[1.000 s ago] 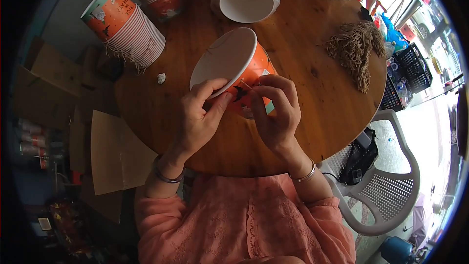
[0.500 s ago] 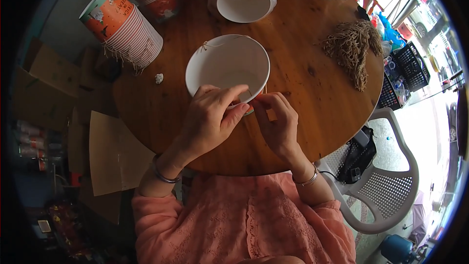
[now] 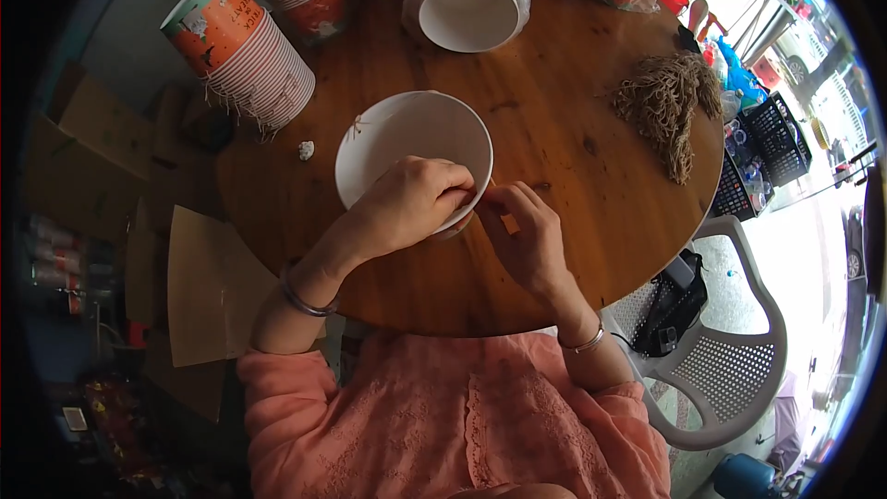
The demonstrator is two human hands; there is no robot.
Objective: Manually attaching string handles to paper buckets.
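A white paper bucket (image 3: 397, 129) stands tilted on the table before me, its mouth facing up toward me. A tan string (image 3: 356, 127) is knotted at the left of its rim. My left hand (image 3: 411, 199) reaches over the near rim into the bucket, its fingers closed together against the right inner wall; what they hold is hidden. Outside that same wall, my right hand (image 3: 528, 231) pinches with thumb and forefinger close to the rim. A thin light strand shows beside its fingertips, but what lies between them is too small to make out.
The round wooden table (image 3: 554, 139) bears a bundle of tan strings (image 3: 670, 106) at right and a stack of orange printed buckets (image 3: 249, 55) at left. A bagged white bucket stack (image 3: 469, 14) stands at the back. A small white lump (image 3: 306, 151) lies left; a plastic chair (image 3: 730, 360) stands right.
My left hand has gone deeper into the bucket, its fingers closing at the right inner wall. The bucket has shifted slightly left and toward me. My right hand stays at the rim.
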